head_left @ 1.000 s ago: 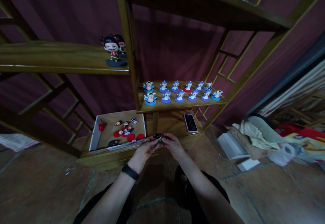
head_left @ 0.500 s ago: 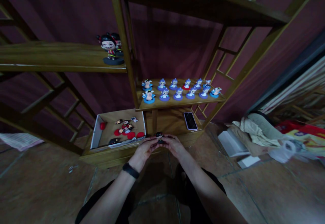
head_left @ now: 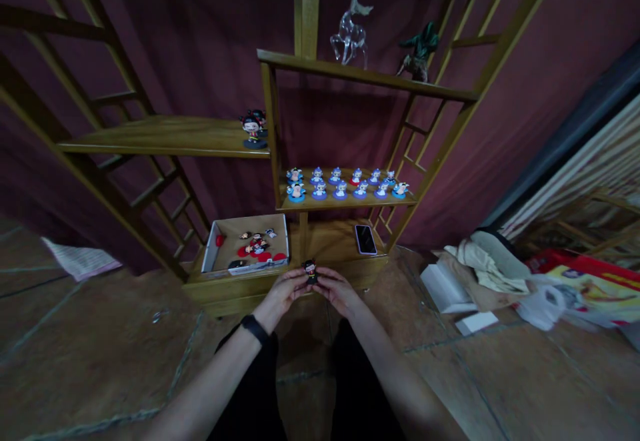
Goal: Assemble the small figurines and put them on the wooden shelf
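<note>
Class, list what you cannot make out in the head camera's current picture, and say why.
All in the head view:
- Held figure: finer details too small; left hand and right hand partly cover its sides.
- Rear figure, left shelf: mostly hidden by the front figure.
- Paper on the floor: print too small, blurred.
- Red-and-yellow package: cut off by the right edge.
</note>
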Demonstrator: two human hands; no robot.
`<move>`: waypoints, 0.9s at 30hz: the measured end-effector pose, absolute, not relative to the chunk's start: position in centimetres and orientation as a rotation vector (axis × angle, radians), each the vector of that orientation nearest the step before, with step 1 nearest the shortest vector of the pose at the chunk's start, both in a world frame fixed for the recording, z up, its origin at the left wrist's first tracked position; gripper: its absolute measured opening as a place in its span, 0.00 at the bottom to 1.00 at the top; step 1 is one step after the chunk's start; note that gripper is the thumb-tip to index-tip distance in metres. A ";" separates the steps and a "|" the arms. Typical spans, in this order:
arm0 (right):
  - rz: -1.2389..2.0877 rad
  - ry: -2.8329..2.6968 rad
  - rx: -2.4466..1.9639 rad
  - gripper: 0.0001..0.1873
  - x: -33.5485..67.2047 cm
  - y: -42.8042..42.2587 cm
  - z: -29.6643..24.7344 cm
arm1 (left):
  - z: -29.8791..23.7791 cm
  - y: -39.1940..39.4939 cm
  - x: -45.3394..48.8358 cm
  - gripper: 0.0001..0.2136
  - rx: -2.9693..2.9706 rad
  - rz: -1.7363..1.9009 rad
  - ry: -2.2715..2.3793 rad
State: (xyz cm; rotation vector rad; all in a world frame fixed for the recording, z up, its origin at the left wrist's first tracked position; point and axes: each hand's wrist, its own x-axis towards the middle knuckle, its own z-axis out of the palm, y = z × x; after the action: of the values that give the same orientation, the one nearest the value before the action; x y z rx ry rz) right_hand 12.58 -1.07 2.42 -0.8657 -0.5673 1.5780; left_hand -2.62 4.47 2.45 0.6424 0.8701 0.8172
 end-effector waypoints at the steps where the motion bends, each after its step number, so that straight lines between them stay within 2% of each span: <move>1: 1.575 -0.575 -0.892 0.17 12.4 -1.8 2.2 | 2.3 3.7 -2.8 0.10 0.656 0.814 0.872; 8: 1.544 -0.566 -0.978 0.15 11.2 -4.0 0.3 | 1.3 0.7 -3.8 0.11 0.698 0.741 0.869; 27: 1.410 -0.626 -0.990 0.18 9.8 -4.5 -0.1 | 0.9 -0.2 -3.5 0.12 0.676 0.762 0.816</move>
State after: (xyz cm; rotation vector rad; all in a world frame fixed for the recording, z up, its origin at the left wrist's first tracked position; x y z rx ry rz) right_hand 9.81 -4.49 -0.05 -0.9900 -0.6256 1.4096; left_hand -3.46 -0.19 0.87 0.6764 0.8163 0.7624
